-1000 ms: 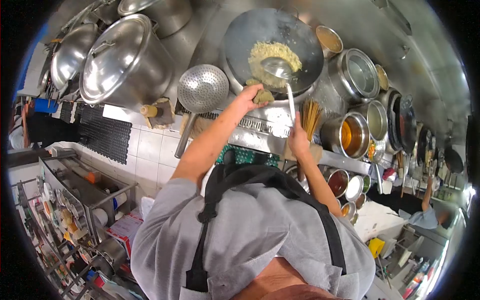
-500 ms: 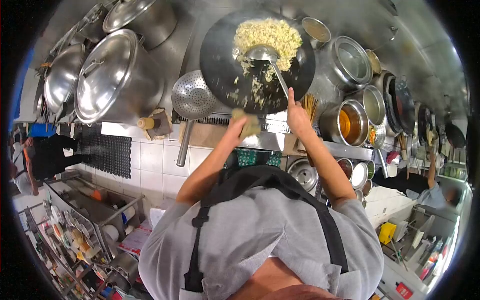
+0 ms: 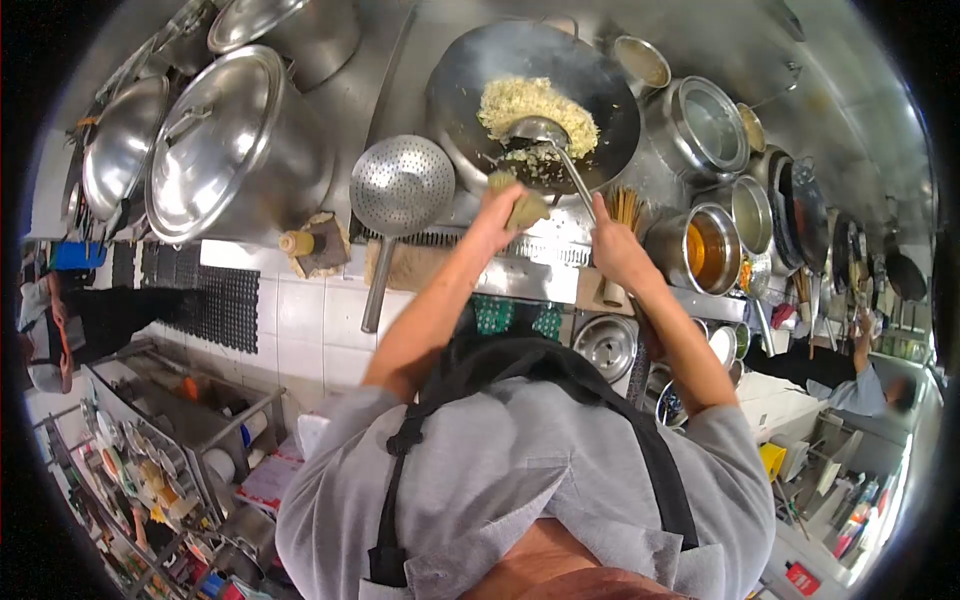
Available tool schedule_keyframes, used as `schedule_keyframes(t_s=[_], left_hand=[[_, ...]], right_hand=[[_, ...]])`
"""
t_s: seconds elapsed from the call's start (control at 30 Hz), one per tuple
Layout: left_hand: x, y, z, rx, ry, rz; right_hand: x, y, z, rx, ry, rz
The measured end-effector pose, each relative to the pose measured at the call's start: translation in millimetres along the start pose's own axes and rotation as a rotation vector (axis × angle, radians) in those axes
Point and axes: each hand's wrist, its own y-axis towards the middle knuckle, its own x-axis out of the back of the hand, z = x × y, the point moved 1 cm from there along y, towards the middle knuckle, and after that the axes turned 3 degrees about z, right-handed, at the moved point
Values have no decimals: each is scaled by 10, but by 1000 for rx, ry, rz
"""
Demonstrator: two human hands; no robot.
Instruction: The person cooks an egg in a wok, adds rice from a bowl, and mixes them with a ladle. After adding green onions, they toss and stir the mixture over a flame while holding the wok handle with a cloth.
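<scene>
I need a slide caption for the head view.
Left hand grips the wok with a cloth; right hand holds a ladle in the rice.

I am pushing the wok (image 3: pixel 465 85) away from me and levelling it with my left hand (image 3: pixel 497 212) and its cloth (image 3: pixel 527 206), the scattered rice (image 3: pixel 530 100) is gathering mid-pan again, and my right hand (image 3: pixel 620 255) is drawing the ladle (image 3: pixel 537 130) back.

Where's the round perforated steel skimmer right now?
Head view, upper centre: the skimmer lies between the big lidded steel pot and the dark wok of fried rice.
</scene>
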Motion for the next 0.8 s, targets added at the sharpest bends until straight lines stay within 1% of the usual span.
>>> schedule_keyframes(t_s=[0.03,0.07,0.1,0.13,0.17,0.2,0.27,0.3,0.33,0.4,0.5,0.53,0.6,0.67,0.73,0.77,0.8], left_hand=[[348,278,294,-50,-45,94],[612,384,512,-35,-22,187],[751,232,592,-18,31,163],[588,-137,486,-63,94,37],[718,-86,578,-184,111,63],[545,-261,452,-192,5,84],[498,70,220,-24,23,60],[415,244,43,69,9,98],[320,410,-80,49,1,77],[171,654,-249,1,-14,34],[370,846,-116,-35,40,154],[361,881,-134,-62,26,155],[347,853,-76,-103,-14,138],[266,752,-161,-139,6,137],[245,700,-152,-173,-38,162],[233,683,-178,-152,-16,147],[216,696,-201,-162,-8,138]], right_hand=[[-251,193,-256,77,-39,-182],[-120,168,-150,-2,333,-134],[108,98,78,-67,700,-79],[258,102,219,-121,1062,-14],[321,102,116,-5,1506,87],[415,180,46,203,1813,274],[692,260,125,422,1765,335],[777,374,141,350,1634,262],[862,486,156,274,1502,202],[1100,959,143,-124,702,24],[1390,1619,138,129,939,-454],[1487,1847,117,218,1012,-618],[1934,2190,52,336,1053,-804],[2302,1919,758,380,1016,-907],[2500,1764,991,556,996,-889],[2434,1676,1217,523,1042,-1004],[2229,1909,1113,445,883,-1049]])
